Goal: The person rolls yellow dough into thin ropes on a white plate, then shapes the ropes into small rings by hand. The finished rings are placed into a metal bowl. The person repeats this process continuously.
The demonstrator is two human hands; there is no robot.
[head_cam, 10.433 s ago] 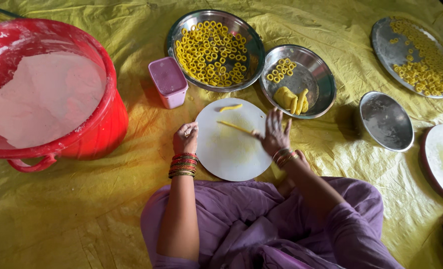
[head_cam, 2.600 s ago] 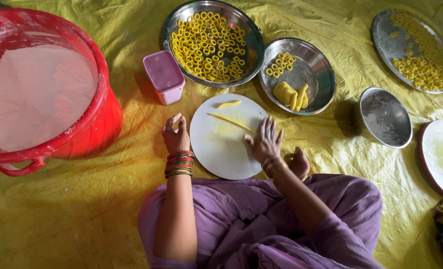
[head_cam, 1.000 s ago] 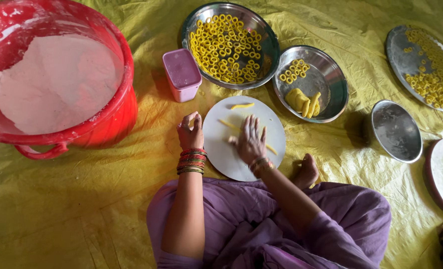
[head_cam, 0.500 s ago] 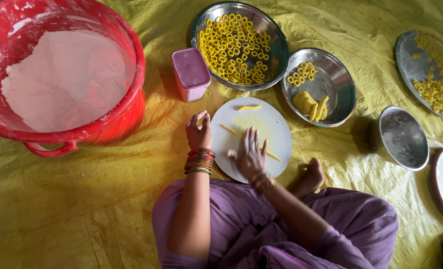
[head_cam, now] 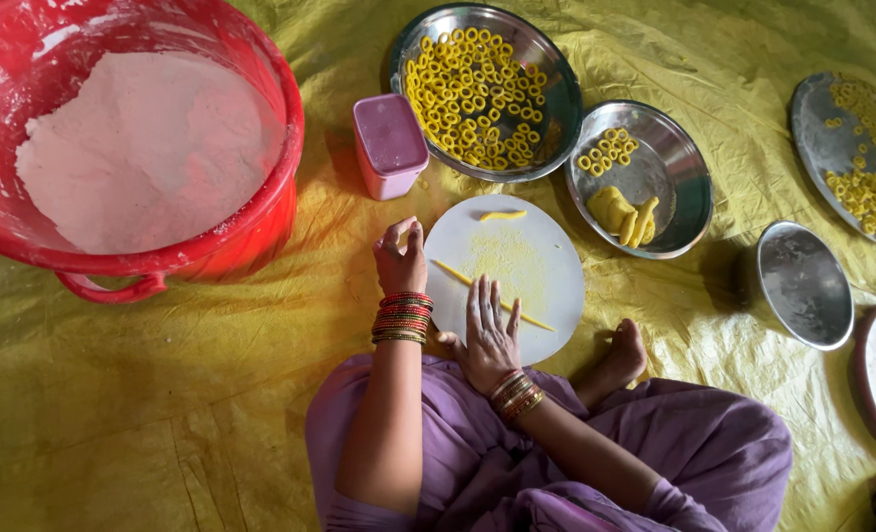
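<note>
My right hand [head_cam: 488,340] lies flat, fingers spread, on a thin yellow dough rope [head_cam: 492,295] that runs under my fingertips across the round white board [head_cam: 541,258]. My left hand [head_cam: 400,258] rests at the board's left edge, fingers curled together, gripping nothing I can see. Past my fingertips lies a short dough piece [head_cam: 502,215]. Beyond my left fingers stands a pink lidded box [head_cam: 389,145], with a red tub of flour [head_cam: 142,148] further left. Farther ahead sit a steel bowl of dough rings [head_cam: 487,89] and a steel plate with dough lumps [head_cam: 645,177].
</note>
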